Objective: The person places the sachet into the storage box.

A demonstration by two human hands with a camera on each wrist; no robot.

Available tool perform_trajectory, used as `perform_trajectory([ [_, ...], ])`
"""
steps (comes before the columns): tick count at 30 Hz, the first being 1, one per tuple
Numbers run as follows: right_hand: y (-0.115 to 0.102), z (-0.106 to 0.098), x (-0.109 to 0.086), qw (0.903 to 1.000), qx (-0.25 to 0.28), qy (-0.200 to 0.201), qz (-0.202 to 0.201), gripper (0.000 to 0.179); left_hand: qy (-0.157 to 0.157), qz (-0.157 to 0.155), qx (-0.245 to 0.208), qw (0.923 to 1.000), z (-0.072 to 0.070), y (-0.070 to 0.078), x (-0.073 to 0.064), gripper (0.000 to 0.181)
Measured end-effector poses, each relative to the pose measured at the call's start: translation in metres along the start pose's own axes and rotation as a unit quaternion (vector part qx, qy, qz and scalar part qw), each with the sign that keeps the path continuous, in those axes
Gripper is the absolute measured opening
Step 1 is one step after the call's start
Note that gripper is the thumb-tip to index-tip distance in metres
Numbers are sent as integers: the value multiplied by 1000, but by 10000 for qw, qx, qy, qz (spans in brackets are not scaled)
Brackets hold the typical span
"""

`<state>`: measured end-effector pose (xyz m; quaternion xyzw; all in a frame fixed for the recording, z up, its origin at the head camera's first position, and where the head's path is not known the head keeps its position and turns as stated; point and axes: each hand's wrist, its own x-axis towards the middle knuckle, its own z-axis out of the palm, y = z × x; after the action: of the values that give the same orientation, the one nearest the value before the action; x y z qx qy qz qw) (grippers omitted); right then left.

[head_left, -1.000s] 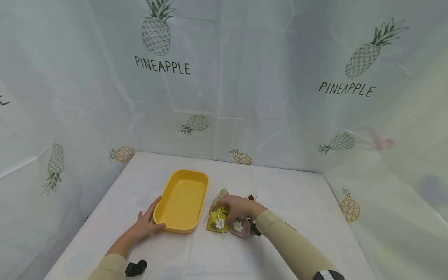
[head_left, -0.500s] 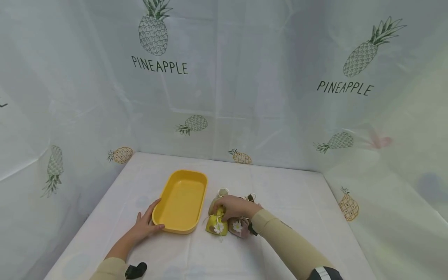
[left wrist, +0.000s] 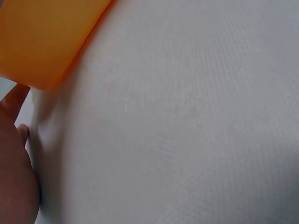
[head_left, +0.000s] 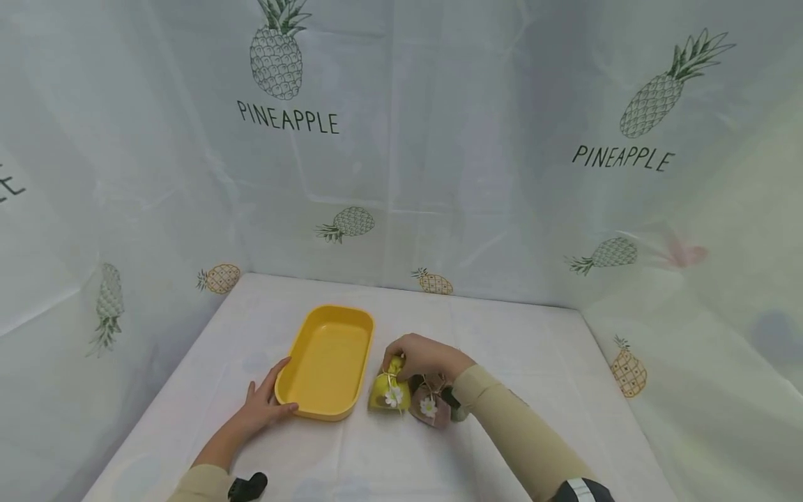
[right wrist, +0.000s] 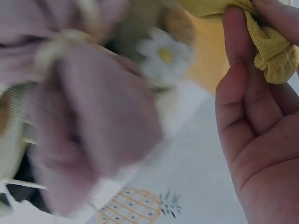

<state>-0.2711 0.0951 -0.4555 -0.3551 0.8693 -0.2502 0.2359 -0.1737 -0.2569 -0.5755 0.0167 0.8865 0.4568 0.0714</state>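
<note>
My right hand (head_left: pixel 426 354) pinches the gathered neck of a yellow drawstring pouch (head_left: pixel 381 396), which carries a white flower. In the right wrist view, thumb and fingers squeeze the yellow cloth (right wrist: pixel 275 60). Just right of it lies a mauve pouch (head_left: pixel 437 414) with a similar flower; it looms blurred in the right wrist view. Other pouches are mostly hidden beneath my right hand and wrist. At the near left corner of a yellow tray (head_left: pixel 326 359), my left hand (head_left: pixel 254 410) rests spread, thumb on the near side and fingers along the left side.
A white cloth covers the table (head_left: pixel 502 348). Pineapple-printed curtains (head_left: pixel 470 174) hang behind and on both sides. A dark strap piece (head_left: pixel 247 487) sits by my left sleeve. Part of a greenish pouch (head_left: pixel 460 414) shows right of the mauve one.
My right hand has taken the yellow pouch by its neck and moved slightly up and away with it. The pouches behind are now covered by the hand. My left hand stays at the tray.
</note>
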Motion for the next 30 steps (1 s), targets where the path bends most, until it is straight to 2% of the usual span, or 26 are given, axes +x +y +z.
perform_trajectory([
  [8,-9,-27,11,9985,392,261,-271,28,68,75,-49,9999,6,-1,1,101],
  [15,-24,-37,35,9973,349,349,-537,26,86,41,44,9999,7,-3,1,103],
  [22,-37,-41,69,9956,580,380,-627,25,111,56,42,9999,6,-1,1,102],
  [30,-38,-34,99,9940,884,527,-381,24,125,86,68,9999,4,0,-2,102],
])
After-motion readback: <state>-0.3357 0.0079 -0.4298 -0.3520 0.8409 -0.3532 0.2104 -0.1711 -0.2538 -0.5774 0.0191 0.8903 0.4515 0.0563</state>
